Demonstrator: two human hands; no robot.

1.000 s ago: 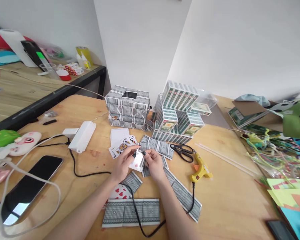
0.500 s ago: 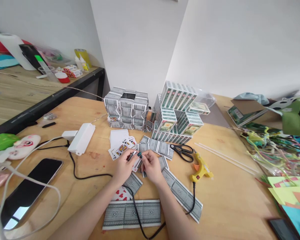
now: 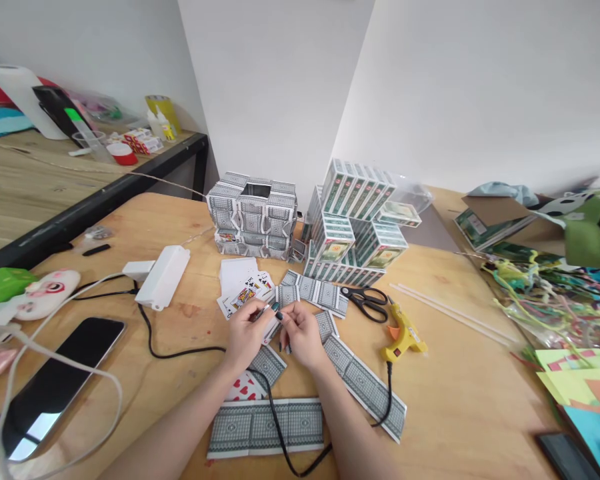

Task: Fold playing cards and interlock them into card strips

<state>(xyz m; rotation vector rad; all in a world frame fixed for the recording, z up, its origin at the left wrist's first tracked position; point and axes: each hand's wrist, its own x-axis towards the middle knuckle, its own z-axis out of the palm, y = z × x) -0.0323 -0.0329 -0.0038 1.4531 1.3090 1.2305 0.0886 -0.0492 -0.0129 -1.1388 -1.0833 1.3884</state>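
My left hand [image 3: 246, 333] pinches a playing card [image 3: 272, 328] in front of me, its fingertips touching those of my right hand. Fingers bent, my right hand [image 3: 301, 333] grips the same card from the other side; the card is partly hidden by both hands. Around them lie joined card strips [image 3: 365, 387], another strip [image 3: 267, 427] nearer me, and loose face-up cards [image 3: 245, 293]. Behind stands a box-like structure of folded cards [image 3: 253, 217]. A yellow glue gun [image 3: 404, 337] and black scissors [image 3: 367, 303] rest to the right of my hands.
Stacked card boxes [image 3: 350, 227] stand at the back. A white power adapter [image 3: 164, 277] and a phone [image 3: 55, 380] lie left, with cables; a black cable runs under my forearms. Clear glue sticks [image 3: 450, 313] and craft supplies [image 3: 555, 307] are on the right.
The fingers of both hands have shifted slightly around the card, and a little more of its pale face shows. The rest of the table looks the same apart from a small camera movement.
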